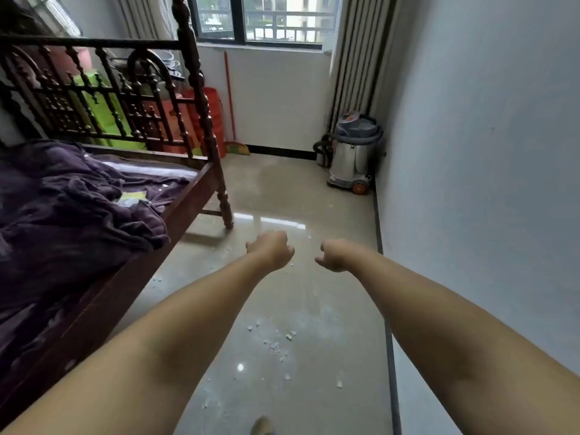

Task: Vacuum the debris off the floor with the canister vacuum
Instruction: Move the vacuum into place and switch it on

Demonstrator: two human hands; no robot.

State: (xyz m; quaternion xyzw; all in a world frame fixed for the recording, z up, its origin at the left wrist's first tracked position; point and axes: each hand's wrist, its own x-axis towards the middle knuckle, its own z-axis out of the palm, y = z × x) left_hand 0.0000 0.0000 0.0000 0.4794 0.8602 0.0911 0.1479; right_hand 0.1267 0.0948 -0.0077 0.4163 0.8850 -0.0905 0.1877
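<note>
1. Debris, small white chips (276,342), lies scattered on the glossy beige tiled floor (314,196) between the arms.
2. Left hand (271,248) and right hand (335,254) hang loosely curled and hold nothing.
3. The steel canister vacuum with grey lid (354,152) stands well apart, in the far corner by the wall.
4. Best to walk there, grasp its black hose (321,147), then roll it near.
5. The orange buckets (210,120): contents hidden.

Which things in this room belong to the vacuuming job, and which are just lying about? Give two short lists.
Part of the job:
canister vacuum in the far corner by the wall
pale debris scattered on the floor
left hand and right hand, both holding nothing

Just lying about:
bed with purple blanket
red-handled broom under the window
orange buckets
</note>
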